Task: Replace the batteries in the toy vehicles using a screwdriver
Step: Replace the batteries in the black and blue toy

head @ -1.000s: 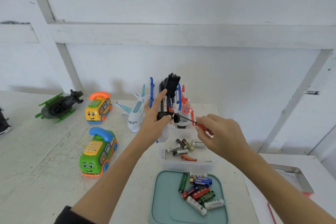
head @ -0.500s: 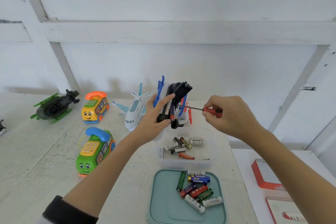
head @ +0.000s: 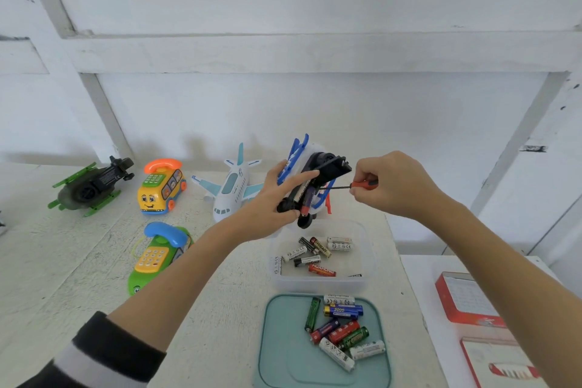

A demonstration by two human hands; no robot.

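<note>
**Two hands on one upturned toy, screwdriver at its battery bay**

Two bare hands meet above the white table (head: 78,261). The left hand (head: 271,198) grips a white-and-blue toy vehicle (head: 310,179), turned underside up, fingers curled round its body and thumb by a black wheel. Its black battery cover stands swung open at 12 o'clock, and batteries show in the bay, their labels too small to read. The right hand (head: 389,184) pinches the red handle of a small screwdriver (head: 349,185); the dark shaft points toward 9 o'clock into the toy, tip hidden behind the toy's parts.

At 6 o'clock from the toy sit a clear tub of batteries (head: 368,261) and a teal lid with more batteries (head: 283,356). A green phone car (head: 159,252) is partly covered by the left forearm. A red box (head: 463,299) lies at 4 o'clock, with a second item cut by the frame edge.
</note>
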